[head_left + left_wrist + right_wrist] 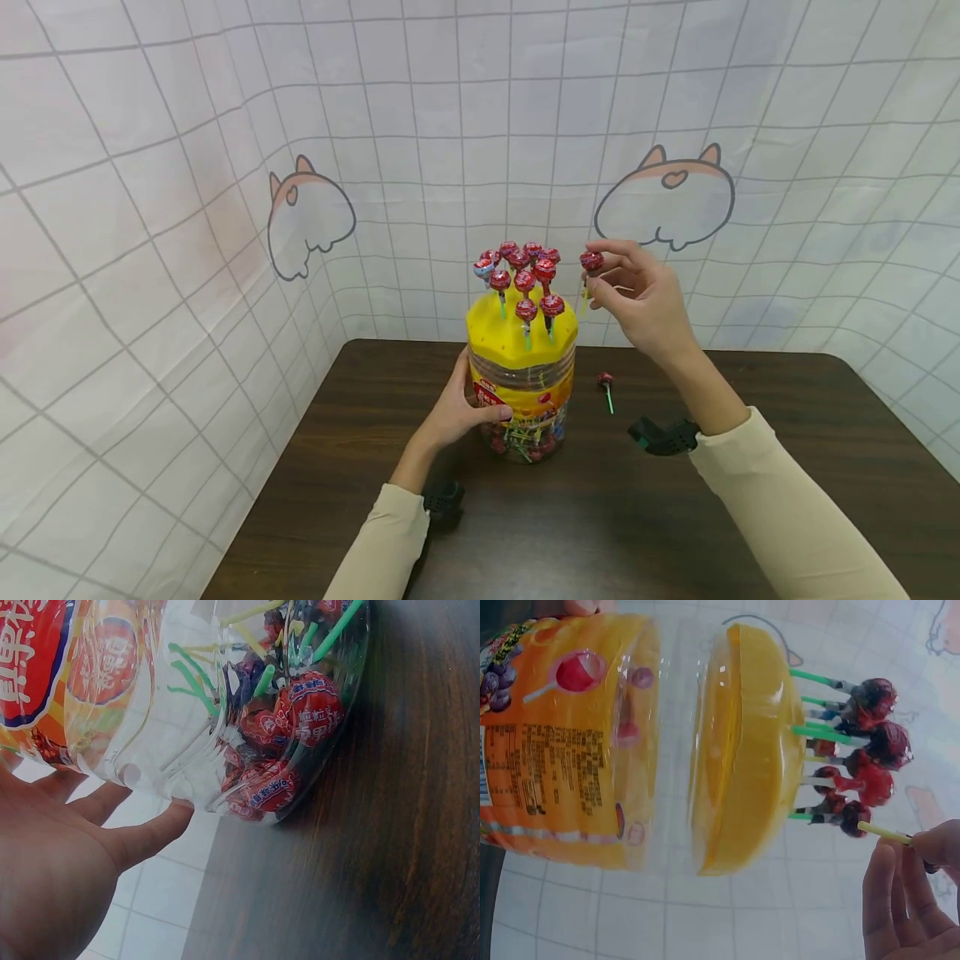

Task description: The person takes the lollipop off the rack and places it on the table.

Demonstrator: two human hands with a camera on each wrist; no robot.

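A clear plastic candy jar with a yellow lid stands upright on the table. Several red-wrapped lollipops stick up from holes in the lid, one with a blue-and-white wrapper. My left hand holds the jar from its left side, thumb across the front label. To the right of the lid, my right hand pinches a red-wrapped lollipop; its yellow stick points toward the jar in the right wrist view, clear of the lid. Loose lollipops fill the jar's bottom.
One lollipop with a green stick lies on the dark wood table, right of the jar. A white grid-patterned curtain hangs behind and beside the table. Each wrist wears a black strap.
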